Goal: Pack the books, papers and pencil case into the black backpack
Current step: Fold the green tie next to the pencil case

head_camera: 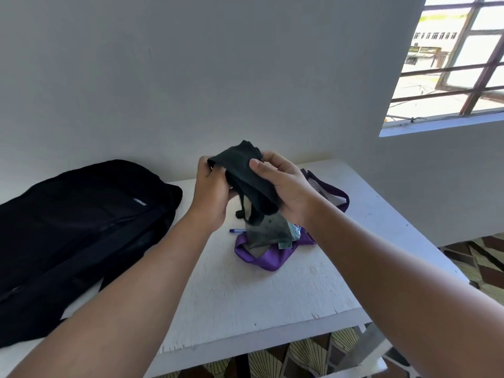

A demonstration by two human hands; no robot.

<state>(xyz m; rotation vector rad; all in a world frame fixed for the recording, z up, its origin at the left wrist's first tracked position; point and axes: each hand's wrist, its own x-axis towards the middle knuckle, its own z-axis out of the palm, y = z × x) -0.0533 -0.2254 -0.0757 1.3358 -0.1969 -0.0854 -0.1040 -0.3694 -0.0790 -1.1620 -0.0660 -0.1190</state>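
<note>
Both hands held a soft black pouch above the table.
The left hand (211, 190) and right hand (283, 186) each had their grip clamped on the crumpled black pouch (245, 175); the black backpack (81, 227) lay flat on the white table (272, 296), left.

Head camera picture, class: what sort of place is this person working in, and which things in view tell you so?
Probably a plain room in a home or hostel. A white table stands against a bare wall, a barred window looks onto a building outside, and patterned floor tiles show beside the table.
</note>
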